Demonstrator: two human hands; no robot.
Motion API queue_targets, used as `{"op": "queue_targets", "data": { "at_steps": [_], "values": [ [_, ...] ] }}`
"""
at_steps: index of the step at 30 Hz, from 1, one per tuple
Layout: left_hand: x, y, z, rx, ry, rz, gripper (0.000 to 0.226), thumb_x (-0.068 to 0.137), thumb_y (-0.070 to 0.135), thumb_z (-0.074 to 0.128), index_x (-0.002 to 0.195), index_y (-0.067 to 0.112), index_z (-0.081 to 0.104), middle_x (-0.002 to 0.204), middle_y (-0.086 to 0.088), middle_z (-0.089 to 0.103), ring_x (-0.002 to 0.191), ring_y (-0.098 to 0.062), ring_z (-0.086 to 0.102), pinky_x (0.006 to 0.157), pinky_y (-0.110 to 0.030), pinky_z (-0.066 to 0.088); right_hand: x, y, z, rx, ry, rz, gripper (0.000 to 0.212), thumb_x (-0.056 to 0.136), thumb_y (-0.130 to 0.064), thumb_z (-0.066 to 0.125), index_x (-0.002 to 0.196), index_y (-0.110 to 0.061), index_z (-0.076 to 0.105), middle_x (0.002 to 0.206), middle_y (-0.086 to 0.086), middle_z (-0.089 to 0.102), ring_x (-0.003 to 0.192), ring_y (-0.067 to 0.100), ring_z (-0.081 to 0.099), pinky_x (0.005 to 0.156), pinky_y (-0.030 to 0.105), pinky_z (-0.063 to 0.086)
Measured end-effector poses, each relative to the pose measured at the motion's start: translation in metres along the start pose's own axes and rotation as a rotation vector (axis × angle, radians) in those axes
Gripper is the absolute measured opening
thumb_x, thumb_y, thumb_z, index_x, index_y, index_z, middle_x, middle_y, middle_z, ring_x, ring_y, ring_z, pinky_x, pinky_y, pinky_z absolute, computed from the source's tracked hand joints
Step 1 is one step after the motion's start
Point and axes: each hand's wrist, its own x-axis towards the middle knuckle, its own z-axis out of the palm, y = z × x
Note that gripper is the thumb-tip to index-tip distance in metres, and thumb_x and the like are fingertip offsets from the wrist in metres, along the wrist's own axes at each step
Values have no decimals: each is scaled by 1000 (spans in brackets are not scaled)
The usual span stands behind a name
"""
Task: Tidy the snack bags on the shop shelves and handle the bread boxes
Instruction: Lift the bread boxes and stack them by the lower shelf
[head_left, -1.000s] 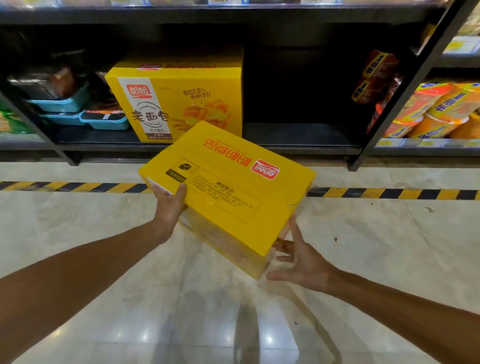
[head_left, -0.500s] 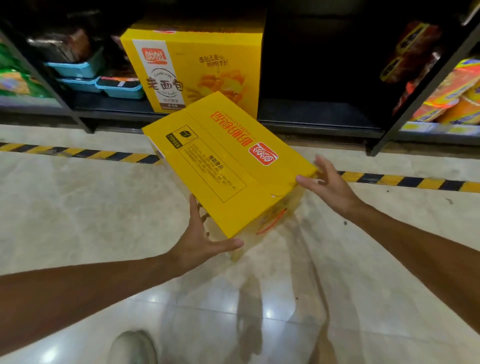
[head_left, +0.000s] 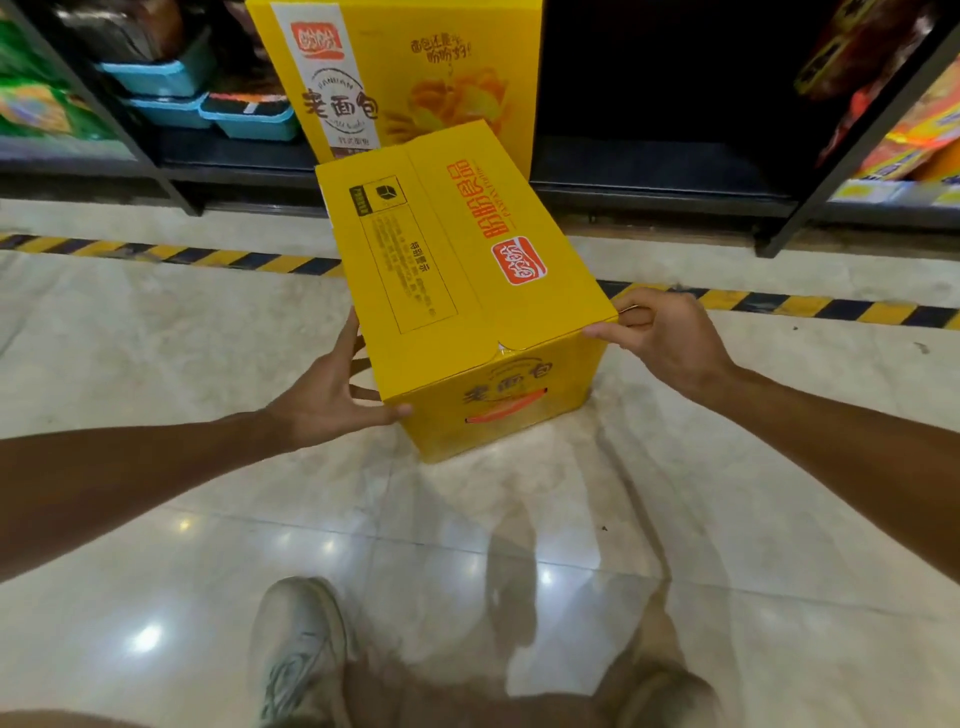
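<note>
A yellow bread box (head_left: 441, 270) with red lettering hangs low over the tiled floor in front of the bottom shelf (head_left: 649, 171); I cannot tell whether it touches the floor. My left hand (head_left: 327, 395) presses flat against its left side, fingers straight and thumb at the near lower corner. My right hand (head_left: 670, 338) grips its near right top corner with curled fingers. A second yellow bread box (head_left: 415, 78) stands upright on the shelf just behind it. Orange snack bags (head_left: 914, 130) lie on the shelf at the far right.
Blue trays (head_left: 249, 117) are stacked on the shelf left of the standing box, with green bags (head_left: 31, 104) further left. A dark gap opens on the shelf right of that box. Black shelf posts (head_left: 852, 156) slant down. Yellow-black tape (head_left: 156, 252) lines the floor. My shoe (head_left: 301, 649) is below.
The box has turned square to the shelf and come lower. My left hand slid from its near edge to its left side; my right hand moved from underneath to the near right corner.
</note>
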Motion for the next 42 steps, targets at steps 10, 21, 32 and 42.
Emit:
{"op": "queue_targets", "data": {
  "at_steps": [10, 21, 32, 42],
  "values": [
    [1, 4, -16, 19, 115, 15, 116, 78, 36, 79, 164, 37, 1, 161, 4, 40, 135, -17, 52, 82, -18, 59, 13, -19, 0, 47, 118, -1, 34, 75, -46, 83, 95, -22, 72, 84, -8, 77, 74, -4, 73, 69, 17, 59],
    [1, 2, -11, 17, 98, 17, 119, 76, 37, 81, 164, 36, 0, 150, 13, 42, 119, 3, 56, 79, -9, 54, 12, -13, 1, 54, 104, -12, 33, 78, -40, 84, 100, -18, 72, 90, -7, 76, 78, -5, 73, 70, 15, 59],
    [-2, 15, 29, -172, 147, 3, 125, 71, 30, 84, 163, 31, -1, 145, 19, 44, 122, 10, 53, 81, -12, 55, 4, 3, -8, 101, 60, 63, 46, 76, -44, 81, 107, -12, 74, 97, -7, 77, 86, -2, 74, 81, 20, 60],
    [3, 30, 97, -229, -83, 91, 116, 87, 28, 78, 159, 41, -12, 156, 39, 16, 141, 11, 37, 101, -16, 49, -1, 44, -39, 179, 156, 207, 44, 100, -18, 66, 141, -6, 56, 129, 2, 67, 115, -3, 63, 110, 36, 50]
  ]
}}
